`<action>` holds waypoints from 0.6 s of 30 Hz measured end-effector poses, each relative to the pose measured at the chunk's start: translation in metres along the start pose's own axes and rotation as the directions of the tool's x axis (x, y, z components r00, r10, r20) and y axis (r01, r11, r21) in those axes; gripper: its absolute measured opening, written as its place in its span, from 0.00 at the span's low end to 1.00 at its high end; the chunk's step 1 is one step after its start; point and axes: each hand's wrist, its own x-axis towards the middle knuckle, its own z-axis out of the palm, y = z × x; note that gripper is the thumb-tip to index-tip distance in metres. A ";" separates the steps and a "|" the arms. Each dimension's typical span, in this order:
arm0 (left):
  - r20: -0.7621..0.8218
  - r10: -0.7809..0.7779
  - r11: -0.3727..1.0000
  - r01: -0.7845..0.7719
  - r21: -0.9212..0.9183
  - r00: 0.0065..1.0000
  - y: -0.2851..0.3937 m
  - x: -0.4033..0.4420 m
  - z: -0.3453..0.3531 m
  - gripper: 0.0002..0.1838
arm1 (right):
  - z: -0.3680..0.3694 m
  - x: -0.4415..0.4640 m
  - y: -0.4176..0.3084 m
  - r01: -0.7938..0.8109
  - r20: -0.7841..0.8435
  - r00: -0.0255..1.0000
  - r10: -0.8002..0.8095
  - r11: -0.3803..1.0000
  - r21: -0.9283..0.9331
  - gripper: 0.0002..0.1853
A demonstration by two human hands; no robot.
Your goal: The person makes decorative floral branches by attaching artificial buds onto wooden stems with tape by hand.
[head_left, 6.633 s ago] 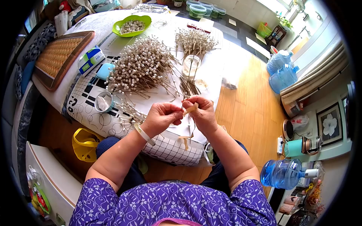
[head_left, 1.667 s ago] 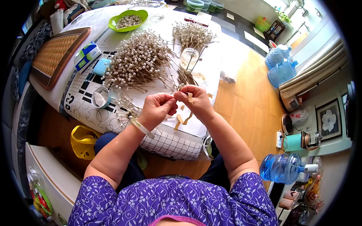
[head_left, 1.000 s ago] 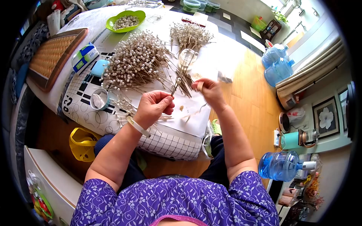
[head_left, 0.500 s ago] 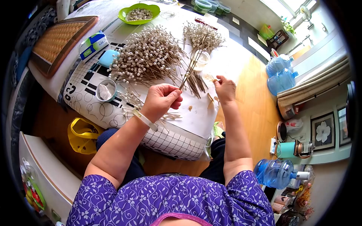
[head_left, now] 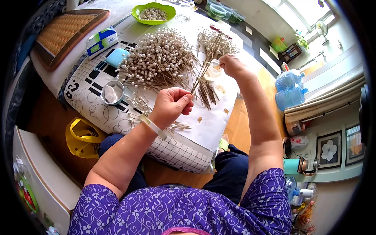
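Observation:
My left hand (head_left: 172,105) pinches a thin brown stem (head_left: 194,87) between thumb and fingertips, its upper end slanting up and away over the table. My right hand (head_left: 234,65) is closed at the rim of a small white tub (head_left: 212,71). A short tan stick (head_left: 217,67) shows at its fingertips, over the tub; its far end is hard to make out. Left of the tub lies a large heap of stems with white bead-like heads (head_left: 158,56). A smaller bunch of these stems (head_left: 215,42) lies behind the tub, its cut ends towards me.
A green bowl of white beads (head_left: 153,14) stands at the back. On the left are a tissue pack (head_left: 102,41), a light-blue case (head_left: 117,57) and a tin with white paper (head_left: 112,93). Loose stems (head_left: 143,105) lie near my left wrist. A pale round lid (head_left: 220,91) lies below the tub.
My right hand has moved up and away from me, from beside the table's right edge to the white tub. My left hand still pinches the stem, and the view has shifted slightly.

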 end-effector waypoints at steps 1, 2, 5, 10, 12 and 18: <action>-0.005 0.002 1.000 -0.002 -0.003 1.000 0.001 0.001 -0.001 0.06 | 0.000 0.007 -0.003 0.011 0.068 0.998 -0.007 0.998 -0.054 0.06; -0.012 0.002 1.000 -0.002 -0.003 1.000 0.003 0.001 -0.001 0.06 | 0.000 0.014 -0.005 0.025 0.135 0.991 -0.010 0.994 -0.109 0.07; -0.017 0.003 1.000 -0.003 -0.002 1.000 0.006 -0.001 -0.002 0.05 | 0.005 0.029 -0.011 -0.076 0.199 0.977 0.074 0.997 0.001 0.08; -0.017 0.004 1.000 -0.004 -0.020 1.000 0.008 0.000 -0.005 0.05 | 0.006 0.030 -0.017 0.000 0.228 0.973 0.029 0.992 -0.126 0.07; -0.009 0.000 1.000 0.000 -0.024 1.000 0.007 0.001 -0.006 0.05 | -0.003 0.025 -0.022 0.077 0.302 0.953 -0.004 0.970 -0.231 0.07; -0.012 0.008 1.000 -0.008 -0.008 1.000 0.008 -0.001 -0.004 0.05 | -0.002 0.016 -0.012 0.156 0.125 0.984 -0.124 0.941 -0.300 0.06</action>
